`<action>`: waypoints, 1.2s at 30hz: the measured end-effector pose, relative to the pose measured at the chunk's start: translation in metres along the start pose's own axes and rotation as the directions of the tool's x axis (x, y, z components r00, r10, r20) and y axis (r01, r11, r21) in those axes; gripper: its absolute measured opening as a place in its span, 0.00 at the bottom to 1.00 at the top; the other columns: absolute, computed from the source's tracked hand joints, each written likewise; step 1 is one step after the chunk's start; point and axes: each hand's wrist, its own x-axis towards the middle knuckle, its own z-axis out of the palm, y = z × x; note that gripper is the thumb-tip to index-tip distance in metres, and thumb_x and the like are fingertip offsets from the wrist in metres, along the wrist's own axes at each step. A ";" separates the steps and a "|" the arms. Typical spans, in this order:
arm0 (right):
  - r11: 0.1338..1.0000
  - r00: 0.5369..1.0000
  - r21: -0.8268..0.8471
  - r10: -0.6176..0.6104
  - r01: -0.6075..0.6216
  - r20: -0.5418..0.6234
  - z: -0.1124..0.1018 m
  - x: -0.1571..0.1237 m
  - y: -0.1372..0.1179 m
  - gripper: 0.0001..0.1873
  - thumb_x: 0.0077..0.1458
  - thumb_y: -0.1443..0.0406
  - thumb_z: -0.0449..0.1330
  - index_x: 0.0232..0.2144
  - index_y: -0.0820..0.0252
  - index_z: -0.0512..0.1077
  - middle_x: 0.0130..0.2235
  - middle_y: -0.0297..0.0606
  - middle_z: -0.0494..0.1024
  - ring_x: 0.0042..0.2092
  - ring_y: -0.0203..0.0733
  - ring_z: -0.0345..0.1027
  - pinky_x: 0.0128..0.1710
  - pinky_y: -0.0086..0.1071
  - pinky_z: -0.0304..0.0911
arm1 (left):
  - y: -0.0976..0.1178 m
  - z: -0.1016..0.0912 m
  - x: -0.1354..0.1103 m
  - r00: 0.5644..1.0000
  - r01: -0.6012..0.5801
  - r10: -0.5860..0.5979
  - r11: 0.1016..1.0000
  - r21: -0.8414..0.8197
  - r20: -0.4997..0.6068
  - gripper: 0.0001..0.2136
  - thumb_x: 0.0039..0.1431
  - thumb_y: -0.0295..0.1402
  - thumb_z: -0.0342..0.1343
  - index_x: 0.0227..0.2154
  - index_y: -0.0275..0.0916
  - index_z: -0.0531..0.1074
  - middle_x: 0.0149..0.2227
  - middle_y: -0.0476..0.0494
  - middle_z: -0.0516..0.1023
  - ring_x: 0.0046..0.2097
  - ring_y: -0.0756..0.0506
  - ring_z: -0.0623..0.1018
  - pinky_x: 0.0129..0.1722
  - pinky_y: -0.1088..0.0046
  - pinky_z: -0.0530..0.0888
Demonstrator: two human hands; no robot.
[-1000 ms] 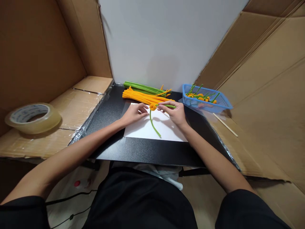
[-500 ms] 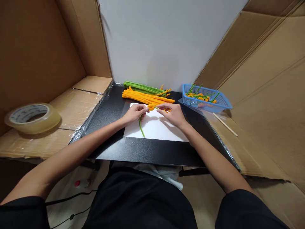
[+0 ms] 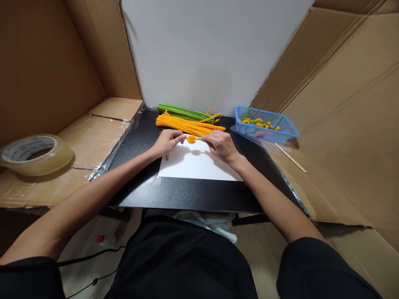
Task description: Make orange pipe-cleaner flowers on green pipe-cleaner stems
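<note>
Between my hands, above a white sheet of paper [image 3: 199, 166], is an orange pipe-cleaner flower [image 3: 191, 140] with a green pipe cleaner running out on both sides. My left hand [image 3: 170, 141] pinches the green pipe cleaner left of the flower; a green end [image 3: 166, 158] pokes out below that hand. On the other side, my right hand [image 3: 220, 145] is closed on the green pipe cleaner near the flower. Just behind the paper lie a bundle of orange pipe cleaners [image 3: 187, 123] and a bundle of green pipe cleaners [image 3: 183, 111].
A blue basket [image 3: 288, 131] holding several orange flowers with green stems stands at the back right. Near it lies a thin wooden stick [image 3: 289, 158]. A roll of clear tape [image 3: 59, 155] rests on cardboard at the left. Cardboard walls [image 3: 346, 108] flank the black table [image 3: 187, 195].
My hands have moved apart, the left one further left, stretching the green pipe cleaner sideways. The flower now faces me, and the long green tail hanging under my left hand shows only a short end.
</note>
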 end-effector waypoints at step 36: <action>0.958 0.966 -0.237 -0.203 0.162 -0.159 -0.030 0.007 -0.055 0.17 0.68 0.66 0.52 0.29 0.60 0.76 0.23 0.36 0.72 0.29 0.40 0.60 0.33 0.38 0.48 | 0.029 0.022 -0.017 0.958 -0.160 0.122 0.979 -0.128 -0.259 0.14 0.54 0.44 0.66 0.33 0.37 0.80 0.35 0.44 0.85 0.36 0.46 0.81 0.37 0.73 0.76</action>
